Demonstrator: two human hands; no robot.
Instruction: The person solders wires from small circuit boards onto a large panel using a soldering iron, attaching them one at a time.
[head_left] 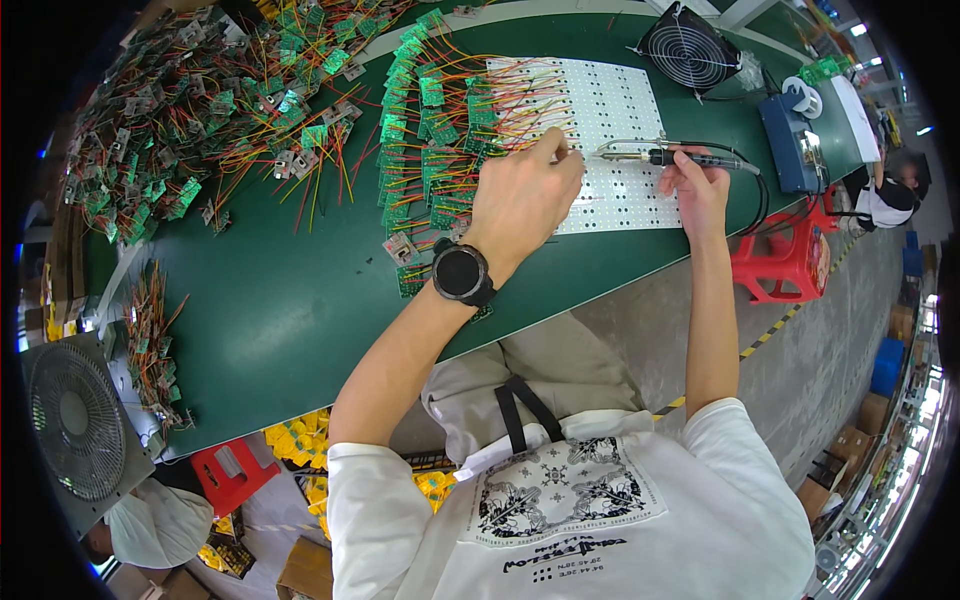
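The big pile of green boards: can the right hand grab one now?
Probably not: the right hand holds the soldering iron, and the left hand is between it and the pile of green boards.

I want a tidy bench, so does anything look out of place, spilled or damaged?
The board heap at upper left looks untidy, tangled every which way, unlike the board rows beside the white panel. I see no spill; fine damage is too small to tell.

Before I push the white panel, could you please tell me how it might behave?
The panel looks flat and thin, so it would probably slide rather than tip. Pushing it may drag the green boards, whose wires reach onto its left part.
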